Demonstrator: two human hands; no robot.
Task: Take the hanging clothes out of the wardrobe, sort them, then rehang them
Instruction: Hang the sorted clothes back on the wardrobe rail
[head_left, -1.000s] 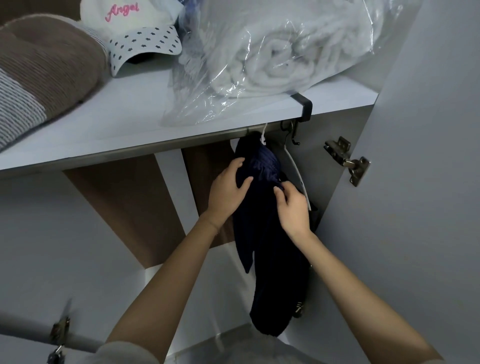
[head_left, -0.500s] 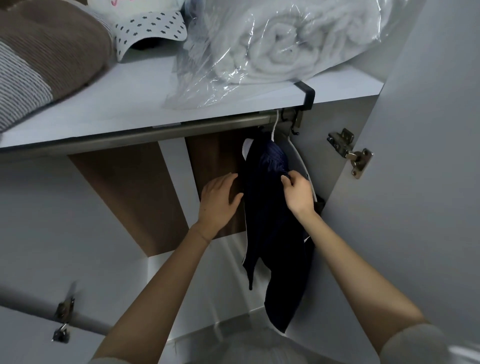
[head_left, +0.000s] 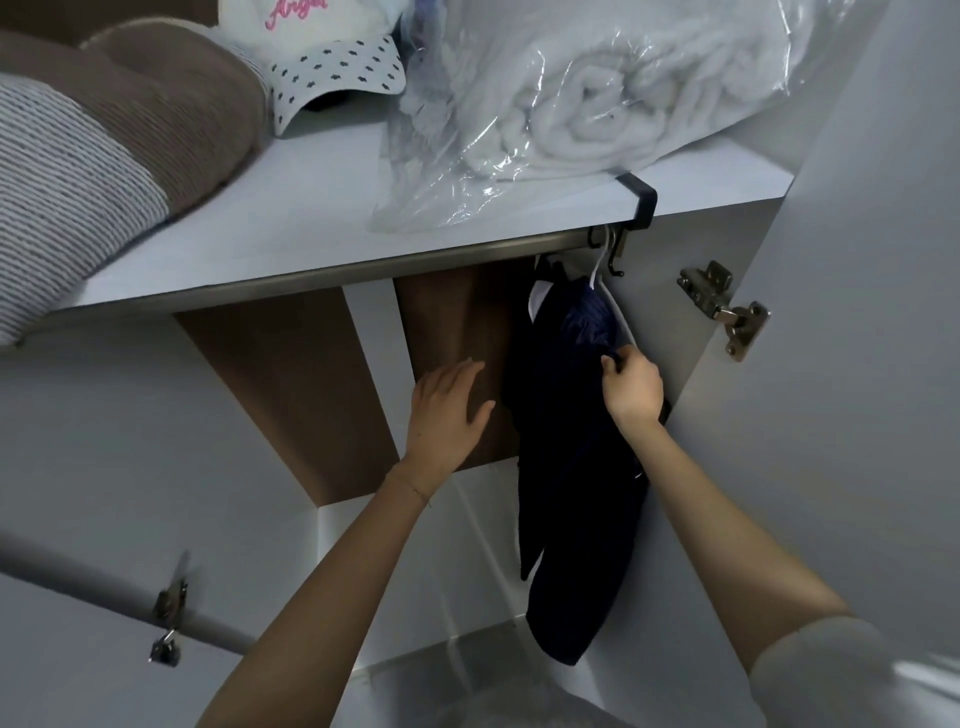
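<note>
A dark navy garment (head_left: 566, 457) hangs from a white hanger (head_left: 602, 280) on the metal rail (head_left: 363, 265) at the right end of the wardrobe. My right hand (head_left: 631, 389) pinches a fold of the garment's right shoulder. To the left of the garment, a small gap away, my left hand (head_left: 449, 410) is held flat with its fingers apart and nothing in it. The garment's lower end dangles free near the wardrobe's right wall.
The shelf (head_left: 322, 208) above the rail carries a bagged white blanket (head_left: 587, 98), a white dotted cap (head_left: 332, 73) and a brown and striped cushion (head_left: 104, 140). The open door with its hinge (head_left: 727, 309) stands at the right. A black hook clip (head_left: 641, 200) grips the shelf edge.
My left hand has let go of the garment and moved away to the left. My right hand has kept hold of the garment's right shoulder. The garment now hangs straighter.
</note>
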